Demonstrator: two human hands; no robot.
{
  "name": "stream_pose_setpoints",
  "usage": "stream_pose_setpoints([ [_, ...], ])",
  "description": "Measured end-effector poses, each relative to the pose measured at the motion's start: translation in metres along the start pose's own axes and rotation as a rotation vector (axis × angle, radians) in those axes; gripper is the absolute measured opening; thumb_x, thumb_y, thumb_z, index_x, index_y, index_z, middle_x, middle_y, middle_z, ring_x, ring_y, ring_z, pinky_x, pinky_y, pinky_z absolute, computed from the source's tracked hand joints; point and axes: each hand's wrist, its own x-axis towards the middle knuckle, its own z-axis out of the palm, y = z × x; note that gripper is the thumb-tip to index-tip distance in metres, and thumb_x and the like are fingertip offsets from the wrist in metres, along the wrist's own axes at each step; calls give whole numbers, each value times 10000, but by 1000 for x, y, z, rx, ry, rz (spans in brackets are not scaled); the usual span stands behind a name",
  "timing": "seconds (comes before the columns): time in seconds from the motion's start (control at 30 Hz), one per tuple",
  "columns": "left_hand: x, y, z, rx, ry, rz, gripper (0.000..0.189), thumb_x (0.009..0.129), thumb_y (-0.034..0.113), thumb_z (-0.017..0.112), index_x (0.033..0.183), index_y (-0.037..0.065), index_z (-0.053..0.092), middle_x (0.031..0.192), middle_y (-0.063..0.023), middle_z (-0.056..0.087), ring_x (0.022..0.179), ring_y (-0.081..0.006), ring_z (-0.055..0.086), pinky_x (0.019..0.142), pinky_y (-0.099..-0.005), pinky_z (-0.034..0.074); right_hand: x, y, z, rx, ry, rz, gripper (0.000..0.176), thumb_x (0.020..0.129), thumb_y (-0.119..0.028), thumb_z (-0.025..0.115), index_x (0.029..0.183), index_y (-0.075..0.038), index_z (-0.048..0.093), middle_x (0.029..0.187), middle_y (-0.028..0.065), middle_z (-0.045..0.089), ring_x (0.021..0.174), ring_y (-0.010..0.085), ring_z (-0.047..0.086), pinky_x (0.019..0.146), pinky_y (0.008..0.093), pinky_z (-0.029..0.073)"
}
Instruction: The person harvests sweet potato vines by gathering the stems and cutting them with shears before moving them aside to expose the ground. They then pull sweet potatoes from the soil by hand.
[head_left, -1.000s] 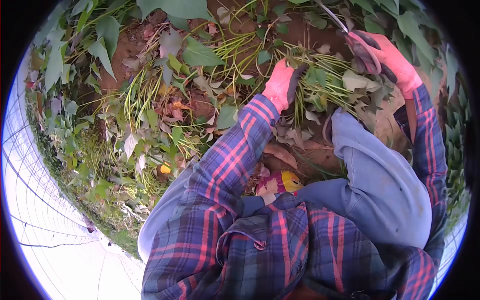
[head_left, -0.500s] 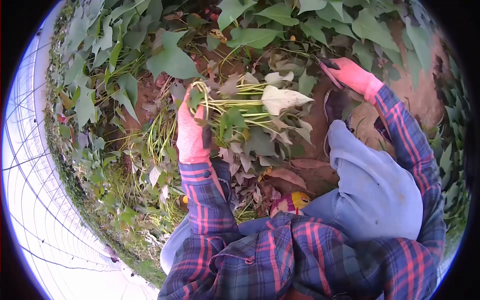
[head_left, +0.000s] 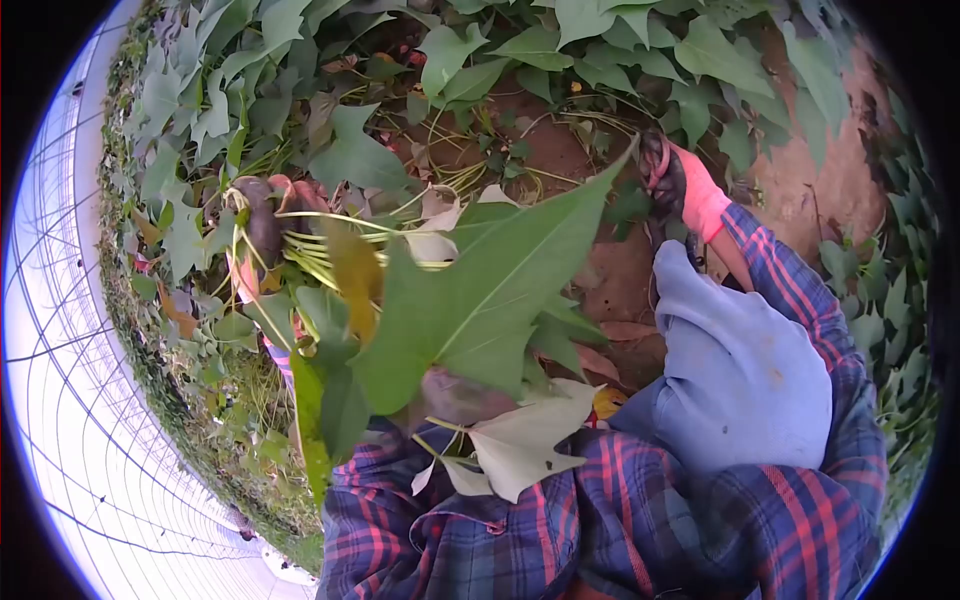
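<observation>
My left hand [head_left: 262, 228], in a pink and dark glove, is closed round the stems of a bunch of sweet potato vines [head_left: 455, 315]. It is raised at the left, and the bunch's large leaves hang across the middle, close to the camera, hiding much of my left forearm. At the upper right my right hand [head_left: 685, 185], in a matching glove, has its fingers curled round what looks like a pair of scissors [head_left: 655, 168] with reddish handles. Most of that tool is hidden by the fingers. Growing vines [head_left: 600, 118] lie just beyond this hand.
Dense leafy plants [head_left: 730, 60] spread along the far side and the left. Brown soil [head_left: 810, 170] shows at the right. My bent knee [head_left: 740, 360] in light blue trousers is below my right hand. A netted frame wall [head_left: 60, 330] curves along the left.
My left hand has moved left and up with the vine bunch, whose leaves now swing close to the camera. My right hand has shifted slightly down and turned.
</observation>
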Motion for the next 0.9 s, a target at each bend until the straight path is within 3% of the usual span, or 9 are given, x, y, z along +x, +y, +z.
stream_pose_setpoints([
  [0.13,17,21,30,161,-25,139,433,768,5,621,1191,9,531,1039,-58,618,933,-144,597,843,-269,482,9,-10,35,203,83,-88,96,783,-106,459,715,-158,415,660,26,467,489,115,383,382,219,239],
  [0.27,30,41,67,145,-256,84,374,739,-6,627,1105,15,556,970,-38,624,897,-105,572,813,-257,466,15,2,24,235,75,-116,79,789,-111,454,729,-153,425,659,28,467,486,113,374,369,208,223],
  [0.37,31,49,80,361,-310,84,388,754,30,656,1127,28,550,954,-41,611,889,-107,556,821,-265,454,-10,34,20,114,-378,-74,158,873,-237,508,781,-110,524,652,38,538,540,137,513,428,234,299],
  [0.5,39,44,110,357,-408,65,393,768,79,685,1130,10,548,990,-102,631,902,-160,579,847,-293,459,0,33,17,-31,-14,51,179,872,-231,519,743,-107,515,618,16,515,534,137,506,420,241,293],
  [0.63,54,40,142,435,-595,59,474,778,130,691,1203,-15,538,1072,-144,641,1001,-206,604,895,-318,453,56,33,-5,48,-27,-281,248,901,-299,507,774,-95,569,644,40,568,575,141,541,496,279,379],
  [0.7,52,39,157,452,-571,217,445,778,140,685,1172,-16,547,1024,-163,646,940,-233,619,849,-331,468,56,23,12,0,2,-492,263,915,-320,500,873,-80,600,791,65,620,699,190,584,620,305,446],
  [0.77,55,38,165,468,-603,225,425,777,140,680,1153,-11,554,982,-167,651,894,-258,633,815,-339,479,69,30,10,285,121,-344,298,919,-326,511,1019,-61,604,991,71,631,879,223,599,755,326,470],
  [0.83,50,46,168,458,-678,183,426,782,135,671,1164,-9,548,945,-174,652,872,-274,646,800,-343,485,71,25,3,-1215,383,-1169,371,928,-321,507,1184,-55,544,1153,92,598,994,256,586,841,331,461],
  [0.9,47,39,174,480,-663,260,436,775,114,657,1183,6,547,935,-177,653,860,-297,648,796,-345,487,30,-18,37,-1356,305,-1135,382,924,-312,509,1201,-49,527,1132,114,608,995,268,589,844,337,461],
])
